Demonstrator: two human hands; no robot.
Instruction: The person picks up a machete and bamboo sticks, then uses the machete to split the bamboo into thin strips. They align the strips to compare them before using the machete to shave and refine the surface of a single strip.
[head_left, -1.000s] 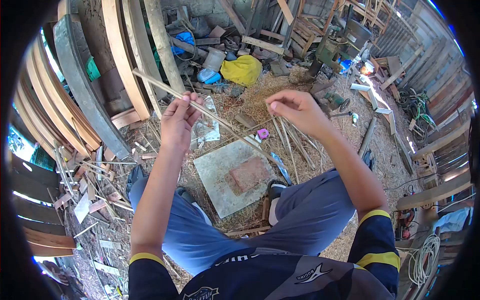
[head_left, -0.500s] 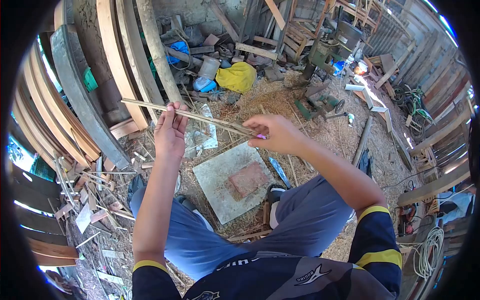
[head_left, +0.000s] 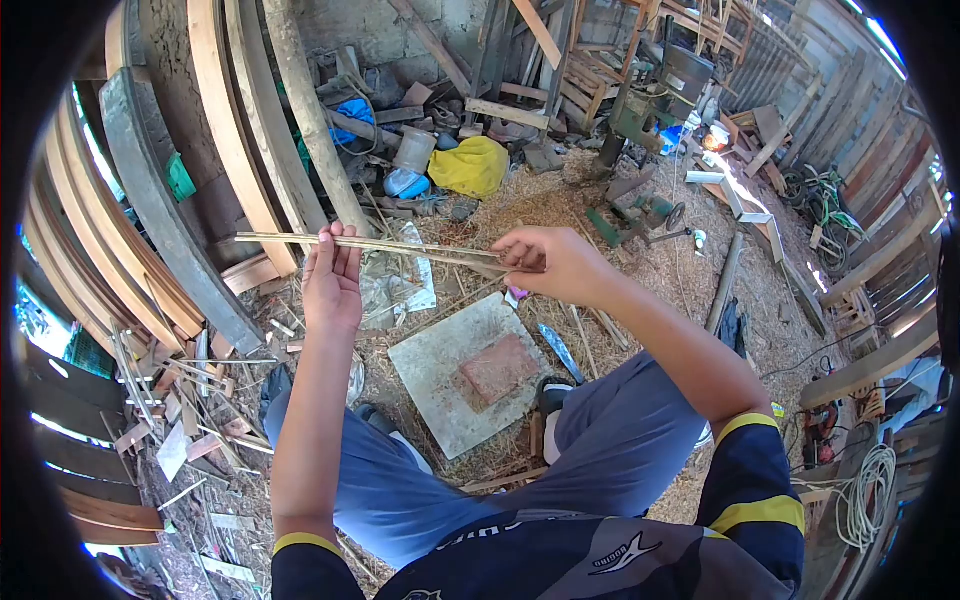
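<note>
Several thin wooden sticks (head_left: 420, 247) stretch nearly level between my two hands, above the floor. My left hand (head_left: 333, 275) pinches them near their left part, and their ends stick out beyond it to the left. At the other end my right hand (head_left: 548, 262) has its fingers closed round the sticks; the fingers partly hide the tips. Beneath, between my feet, a pale square board (head_left: 425, 370) lies flat on the ground with a reddish brick-like slab (head_left: 500, 369) on top. A small pink thing (head_left: 515, 296) shows just under my right hand.
Long planks (head_left: 232, 120) lean at the left, above scattered wood offcuts (head_left: 180, 410). A yellow cloth or bag (head_left: 470, 166) lies by the rubble at the back. Behind right stands a green machine (head_left: 640, 120). A blue blade-like object (head_left: 560, 350) lies beside the board. Coiled cable (head_left: 868, 495) hangs at right.
The sticks have turned from a slant to nearly level as my left hand moved slightly down. My right hand has shifted a little right, and its fingers have closed more round the stick ends.
</note>
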